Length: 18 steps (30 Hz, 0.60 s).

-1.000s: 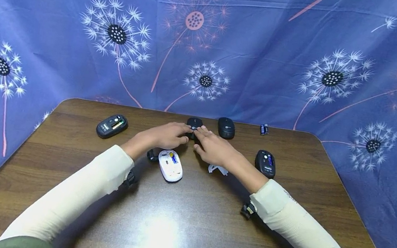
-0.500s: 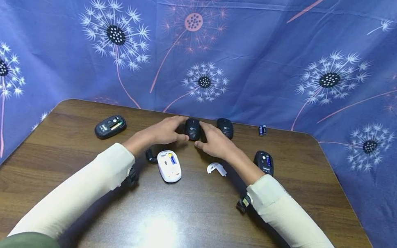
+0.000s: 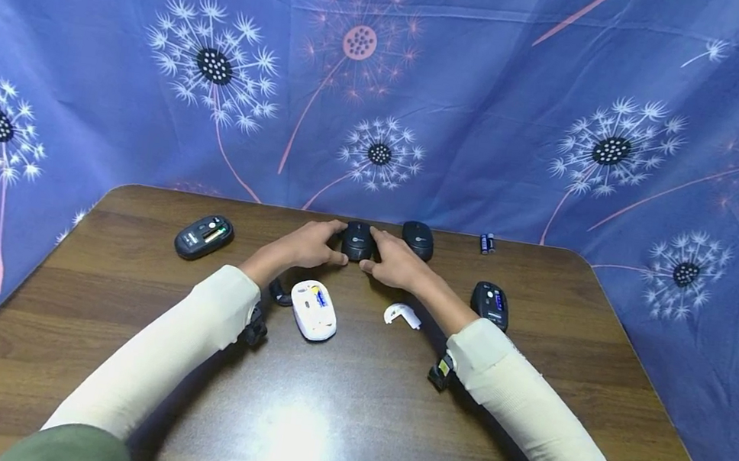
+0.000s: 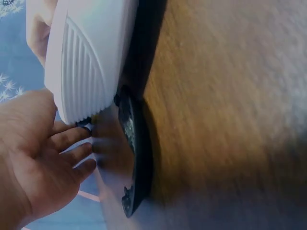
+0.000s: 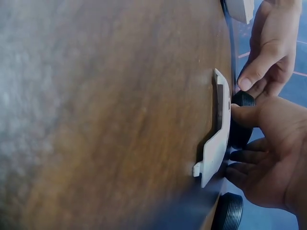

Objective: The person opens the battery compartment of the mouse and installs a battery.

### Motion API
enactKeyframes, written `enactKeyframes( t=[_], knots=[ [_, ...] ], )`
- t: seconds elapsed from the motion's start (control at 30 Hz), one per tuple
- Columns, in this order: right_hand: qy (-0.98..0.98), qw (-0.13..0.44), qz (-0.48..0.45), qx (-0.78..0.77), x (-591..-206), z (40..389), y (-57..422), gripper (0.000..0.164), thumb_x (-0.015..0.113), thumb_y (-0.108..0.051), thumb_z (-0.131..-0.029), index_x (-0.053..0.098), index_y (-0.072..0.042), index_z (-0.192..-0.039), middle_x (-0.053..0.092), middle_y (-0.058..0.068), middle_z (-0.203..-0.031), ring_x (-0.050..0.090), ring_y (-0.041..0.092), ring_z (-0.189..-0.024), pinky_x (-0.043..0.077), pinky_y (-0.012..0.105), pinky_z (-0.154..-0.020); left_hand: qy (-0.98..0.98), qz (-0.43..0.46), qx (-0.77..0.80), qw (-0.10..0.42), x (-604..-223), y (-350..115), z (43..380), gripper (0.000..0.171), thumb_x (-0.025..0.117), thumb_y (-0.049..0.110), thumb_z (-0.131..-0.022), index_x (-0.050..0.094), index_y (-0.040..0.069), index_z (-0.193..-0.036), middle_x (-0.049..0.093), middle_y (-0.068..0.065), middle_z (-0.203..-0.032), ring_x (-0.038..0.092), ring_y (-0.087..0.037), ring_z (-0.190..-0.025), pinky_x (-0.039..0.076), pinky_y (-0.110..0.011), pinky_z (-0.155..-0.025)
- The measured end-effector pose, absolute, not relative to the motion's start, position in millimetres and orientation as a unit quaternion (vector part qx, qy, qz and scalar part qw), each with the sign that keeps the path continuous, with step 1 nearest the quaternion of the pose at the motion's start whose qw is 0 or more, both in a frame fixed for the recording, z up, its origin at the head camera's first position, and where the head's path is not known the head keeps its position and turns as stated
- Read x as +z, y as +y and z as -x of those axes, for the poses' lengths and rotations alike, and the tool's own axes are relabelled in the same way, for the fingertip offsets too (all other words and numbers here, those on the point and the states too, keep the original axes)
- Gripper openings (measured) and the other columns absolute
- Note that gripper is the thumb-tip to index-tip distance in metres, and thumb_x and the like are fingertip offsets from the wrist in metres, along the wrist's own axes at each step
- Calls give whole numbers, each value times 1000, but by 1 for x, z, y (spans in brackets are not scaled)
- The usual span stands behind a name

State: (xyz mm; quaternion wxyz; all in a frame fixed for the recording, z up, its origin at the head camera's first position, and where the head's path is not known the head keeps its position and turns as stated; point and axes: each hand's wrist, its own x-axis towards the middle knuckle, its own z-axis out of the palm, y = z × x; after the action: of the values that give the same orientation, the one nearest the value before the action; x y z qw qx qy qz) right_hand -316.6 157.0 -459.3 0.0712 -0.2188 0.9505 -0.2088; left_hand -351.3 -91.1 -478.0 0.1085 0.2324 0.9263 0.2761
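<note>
Light falls from overhead, leaving a bright white glare patch on the dark brown wooden desk (image 3: pixel 351 382) near its front edge, and soft shadows lie under both cream sleeves. The head view is sharp but bends outward at its edges, curving the blue dandelion-print cloth backdrop (image 3: pixel 495 107). Both wrist views are dim, smeared and out of focus across the close wood grain.

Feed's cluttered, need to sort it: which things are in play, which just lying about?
In play: left hand and right hand gripping the rounded black mouse.

Lying about: white open mouse, white cover, second black mouse, batteries.
</note>
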Motion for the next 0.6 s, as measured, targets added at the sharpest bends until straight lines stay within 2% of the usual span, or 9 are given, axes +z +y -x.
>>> enactKeyframes(
  t=[0.07,0.17,0.3,0.43,0.6],
  knots=[
    [951,71,219,-207,-460,317,157,90,77,-37,-107,34,3,-175,43,26,-178,43,38,-167,36,50,-144,930,-231,266,100,-471,-88,345,86,86,40,-100,47,4,-169,58,-21,-168,55,-37,-158,47,-53,-136],
    [952,76,214,-208,-462,317,158,88,77,-37,-108,34,0,-175,43,23,-179,42,35,-168,35,48,-144,931,-222,265,115,-455,-84,333,82,85,35,-102,47,1,-168,58,-23,-168,53,-40,-159,46,-55,-137],
    [951,77,214,-209,-465,318,161,85,75,-41,-110,36,-3,-175,45,20,-178,43,34,-167,37,50,-143,930,-217,271,124,-448,-84,328,79,84,33,-103,49,2,-166,59,-23,-166,54,-41,-158,45,-57,-137],
    [948,66,225,-214,-451,302,161,79,71,-44,-112,42,0,-172,51,22,-174,48,37,-164,41,53,-140,923,-228,292,107,-434,-88,313,73,82,31,-101,55,1,-162,64,-23,-161,57,-41,-154,47,-57,-135],
    [937,49,235,-254,-423,277,159,70,65,-46,-115,51,2,-165,59,25,-166,57,41,-156,48,56,-134,908,-230,337,96,-398,-86,277,63,79,21,-104,57,-1,-158,63,-25,-161,57,-42,-156,45,-56,-137]
  ],
)
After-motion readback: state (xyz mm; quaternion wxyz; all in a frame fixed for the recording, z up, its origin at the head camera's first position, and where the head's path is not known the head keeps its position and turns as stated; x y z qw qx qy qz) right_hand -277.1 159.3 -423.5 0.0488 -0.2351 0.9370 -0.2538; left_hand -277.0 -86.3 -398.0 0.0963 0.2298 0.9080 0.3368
